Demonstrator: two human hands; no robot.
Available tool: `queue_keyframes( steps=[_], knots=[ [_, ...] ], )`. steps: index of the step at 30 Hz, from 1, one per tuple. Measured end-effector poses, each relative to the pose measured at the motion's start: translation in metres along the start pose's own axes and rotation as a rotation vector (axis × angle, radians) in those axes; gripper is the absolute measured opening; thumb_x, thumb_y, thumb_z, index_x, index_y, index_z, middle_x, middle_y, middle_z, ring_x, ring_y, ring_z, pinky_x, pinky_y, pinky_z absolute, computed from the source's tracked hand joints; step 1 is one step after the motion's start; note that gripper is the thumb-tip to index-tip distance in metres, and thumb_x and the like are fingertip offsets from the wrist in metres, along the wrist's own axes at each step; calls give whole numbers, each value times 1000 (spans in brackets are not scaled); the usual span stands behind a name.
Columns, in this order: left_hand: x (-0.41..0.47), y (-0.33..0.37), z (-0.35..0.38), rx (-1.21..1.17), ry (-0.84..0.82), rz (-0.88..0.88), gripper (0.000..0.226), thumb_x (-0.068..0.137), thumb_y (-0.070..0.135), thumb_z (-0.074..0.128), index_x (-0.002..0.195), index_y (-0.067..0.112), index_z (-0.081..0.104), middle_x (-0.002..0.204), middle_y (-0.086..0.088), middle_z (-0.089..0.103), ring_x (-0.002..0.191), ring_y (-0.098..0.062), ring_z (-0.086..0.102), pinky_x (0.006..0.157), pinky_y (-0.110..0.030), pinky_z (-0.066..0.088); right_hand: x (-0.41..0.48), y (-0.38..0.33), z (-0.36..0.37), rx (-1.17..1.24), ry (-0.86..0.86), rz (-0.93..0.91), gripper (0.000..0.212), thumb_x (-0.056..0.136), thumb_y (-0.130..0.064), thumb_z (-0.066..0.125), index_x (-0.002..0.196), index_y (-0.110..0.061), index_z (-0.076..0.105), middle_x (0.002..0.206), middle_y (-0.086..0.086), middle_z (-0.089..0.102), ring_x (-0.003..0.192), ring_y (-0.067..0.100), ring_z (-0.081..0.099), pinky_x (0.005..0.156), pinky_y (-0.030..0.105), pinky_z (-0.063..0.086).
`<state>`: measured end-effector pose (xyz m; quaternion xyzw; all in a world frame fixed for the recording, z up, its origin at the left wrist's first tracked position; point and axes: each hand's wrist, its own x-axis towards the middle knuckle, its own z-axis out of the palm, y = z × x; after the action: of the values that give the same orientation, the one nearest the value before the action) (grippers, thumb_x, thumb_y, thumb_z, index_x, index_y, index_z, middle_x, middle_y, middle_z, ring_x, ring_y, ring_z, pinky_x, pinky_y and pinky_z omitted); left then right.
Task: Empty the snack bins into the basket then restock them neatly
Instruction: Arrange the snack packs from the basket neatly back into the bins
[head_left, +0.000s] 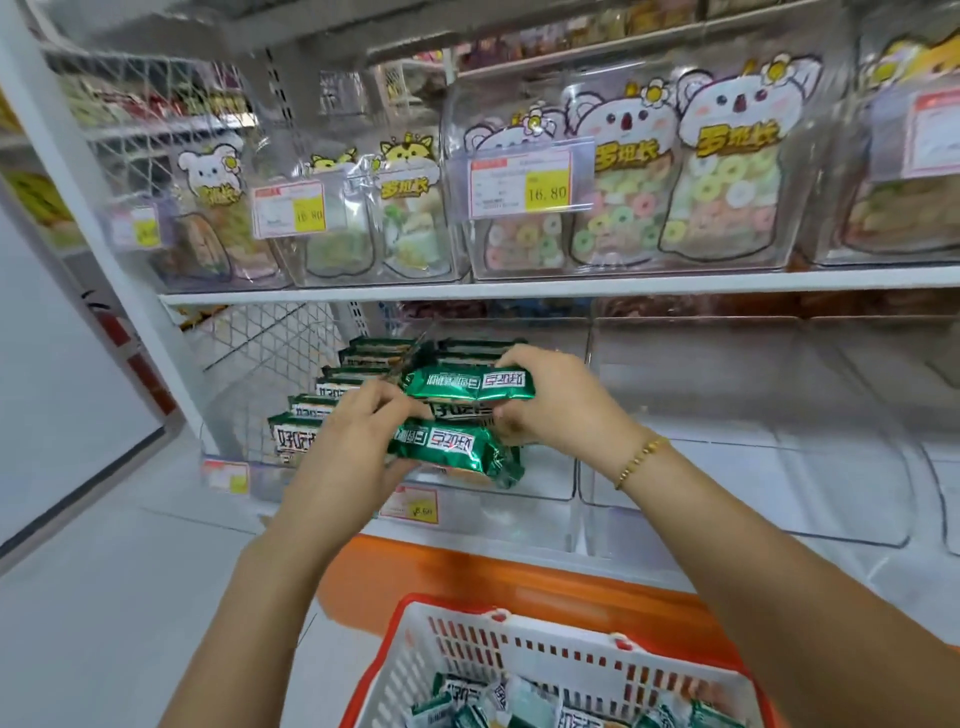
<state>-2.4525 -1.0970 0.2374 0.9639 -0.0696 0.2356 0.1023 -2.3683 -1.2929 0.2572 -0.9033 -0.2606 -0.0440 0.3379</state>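
Gripping green packets (451, 447), basket (566, 656) cut off below

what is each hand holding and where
Left hand grips the lower green packet by its left end; right hand, the upper green packet by its right end.

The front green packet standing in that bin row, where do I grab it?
Likely pinch its top edge, coming from above. The front packet stands on edge in the clear bin with others packed behind it, so only the top is exposed. Free a hand first: the left hand grips the lower packet, the right hand the upper packet.
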Motion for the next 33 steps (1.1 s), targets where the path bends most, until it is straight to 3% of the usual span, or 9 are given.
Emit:
queue_keyframes(
  steps=[6,9,11,16,20,25,29,31,33],
  knots=[
    [19,-23,28,-17,-173,-137,49,80,12,73,124,27,58,116,6,46,111,-16,45,91,-36,44,47,12,34,212,-348,201,60,84,-24,72,137,-14,46,145,2,40,129,23,44,100,24,37],
    [23,-33,39,-66,-238,-199,48,80,14,73,123,29,58,124,6,46,105,-17,54,86,-38,48,64,20,60,342,-419,326,57,84,-16,71,135,-9,48,144,4,43,112,21,54,86,32,51],
    [23,-37,48,-100,-224,-232,46,81,10,72,122,27,59,128,5,46,107,-18,55,86,-37,48,66,23,76,368,-353,382,48,87,-9,65,131,-1,50,130,10,54,88,17,54,67,24,46],
    [27,-35,68,-121,-155,-299,46,83,2,66,123,21,59,130,0,51,100,-20,59,69,-25,40,64,31,97,645,-173,524,35,88,-3,57,122,2,56,82,3,54,69,11,48,62,21,43],
    [27,-27,79,-141,-46,-332,47,83,3,66,126,17,56,132,-3,50,96,-25,61,71,-29,44,62,32,108,729,4,589,46,79,-10,71,120,-7,49,126,15,53,111,28,56,93,42,51],
    [18,-21,87,-151,94,-440,40,85,7,67,124,12,57,130,-7,52,100,-28,58,71,-28,37,12,24,66,613,42,404,33,90,-20,63,120,-18,48,123,1,48,104,13,49,84,23,41],
    [0,-6,74,-267,328,-281,10,90,23,63,93,14,63,93,-1,61,82,-12,55,70,-22,40,-62,19,20,482,-76,246,20,90,-26,61,78,-11,67,80,6,69,75,19,65,71,37,55],
    [-20,12,77,-352,423,-194,39,96,33,51,61,18,46,59,6,43,56,-10,40,53,-20,30,-87,28,14,422,-99,256,33,91,-29,60,65,-8,65,63,-1,67,60,14,61,64,36,55],
    [-45,29,91,-457,410,-118,44,98,31,42,56,30,27,50,10,24,47,-9,25,48,-22,19,-103,41,23,341,-223,293,41,91,-36,58,59,-11,61,54,-9,62,52,8,55,60,28,51]
  ],
)
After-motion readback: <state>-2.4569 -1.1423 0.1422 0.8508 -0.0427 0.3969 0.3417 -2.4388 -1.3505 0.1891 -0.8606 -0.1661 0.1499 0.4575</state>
